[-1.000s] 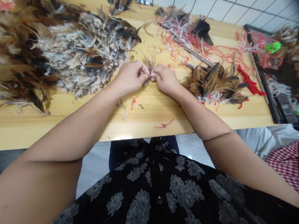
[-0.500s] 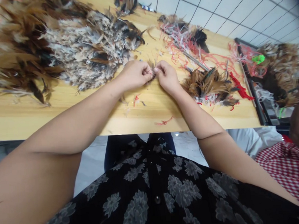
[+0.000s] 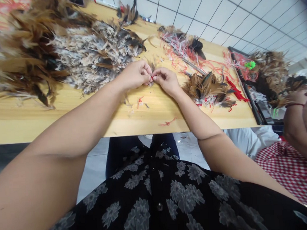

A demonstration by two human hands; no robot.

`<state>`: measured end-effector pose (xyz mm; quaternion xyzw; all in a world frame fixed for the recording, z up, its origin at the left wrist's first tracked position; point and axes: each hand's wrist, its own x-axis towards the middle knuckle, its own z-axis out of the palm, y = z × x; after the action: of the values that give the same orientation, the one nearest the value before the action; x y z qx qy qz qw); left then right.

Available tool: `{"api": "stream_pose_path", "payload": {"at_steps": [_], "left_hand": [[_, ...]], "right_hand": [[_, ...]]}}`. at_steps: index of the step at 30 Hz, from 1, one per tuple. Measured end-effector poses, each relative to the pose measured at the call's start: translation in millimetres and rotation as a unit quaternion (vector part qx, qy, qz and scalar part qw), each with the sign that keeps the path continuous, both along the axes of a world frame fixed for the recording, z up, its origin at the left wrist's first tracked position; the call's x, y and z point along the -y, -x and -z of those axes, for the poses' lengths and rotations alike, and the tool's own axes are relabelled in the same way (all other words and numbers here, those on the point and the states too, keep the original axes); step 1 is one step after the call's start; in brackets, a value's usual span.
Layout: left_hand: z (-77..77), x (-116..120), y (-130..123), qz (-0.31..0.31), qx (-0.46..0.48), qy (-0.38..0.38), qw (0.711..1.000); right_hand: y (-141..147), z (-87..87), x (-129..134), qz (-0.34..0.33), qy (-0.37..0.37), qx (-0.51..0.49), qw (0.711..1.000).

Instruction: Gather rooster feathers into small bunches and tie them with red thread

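My left hand (image 3: 135, 74) is closed in a pinch over the table, holding the base of a small feather tuft (image 3: 153, 65) whose thin tips stick up behind the fingers. A bit of red string (image 3: 152, 78) shows at the tuft's base. My right hand (image 3: 167, 81) meets the left there, its thumb and forefinger pinched on the string. Most of the tuft's base is hidden by the fingers. To the left of my hands spreads a large pile of pale-based feathers (image 3: 86, 60). Brown feather bundles (image 3: 205, 84) with red ties lie right of my right hand.
Red strings (image 3: 236, 89) lie by a black-edged tray (image 3: 253, 104) at the table's right end. Pink and white strings (image 3: 177, 43) tangle around a thin rod (image 3: 194, 65). Further right are another person's hands (image 3: 297, 104). A red-white marker (image 3: 105, 2) lies at the back.
The view has shifted slightly. My fingers have changed their pinch, and red string now shows between them. The other person's hands have come further into view at the right.
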<state>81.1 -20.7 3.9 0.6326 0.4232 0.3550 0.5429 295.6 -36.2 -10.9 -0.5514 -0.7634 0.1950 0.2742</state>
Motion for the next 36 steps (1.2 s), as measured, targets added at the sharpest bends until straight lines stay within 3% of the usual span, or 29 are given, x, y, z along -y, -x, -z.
{"api": "stream_pose_path", "payload": {"at_steps": [6,15,18,25,31,36], "left_hand": [[0.6,-2.4,0.5,-0.013,0.017,0.025,0.999],[-3.0,5.2,-3.4,-0.019,0.09,0.083,0.992],[-5.0,6.5,-4.1,-0.027,0.103,0.095,0.99],[6.2,-3.1,1.1,-0.019,0.117,0.054,0.992],[12.9,-6.2,-0.1,0.006,0.117,0.016,0.993],[-1.2,6.5,-3.2,-0.017,0.061,-0.004,0.998]], "right_hand": [[-2.9,4.0,-2.3,-0.006,-0.01,0.002,1.0],[-2.0,-13.7,10.2,-0.05,-0.031,0.131,0.99],[-6.2,-1.7,3.3,-0.064,-0.048,0.131,0.988],[-21.0,36.4,-23.9,-0.088,-0.103,-0.009,0.991],[-22.4,40.1,-28.2,-0.091,-0.111,-0.003,0.99],[-20.8,42.6,-29.3,-0.088,-0.105,0.0,0.991]]}}
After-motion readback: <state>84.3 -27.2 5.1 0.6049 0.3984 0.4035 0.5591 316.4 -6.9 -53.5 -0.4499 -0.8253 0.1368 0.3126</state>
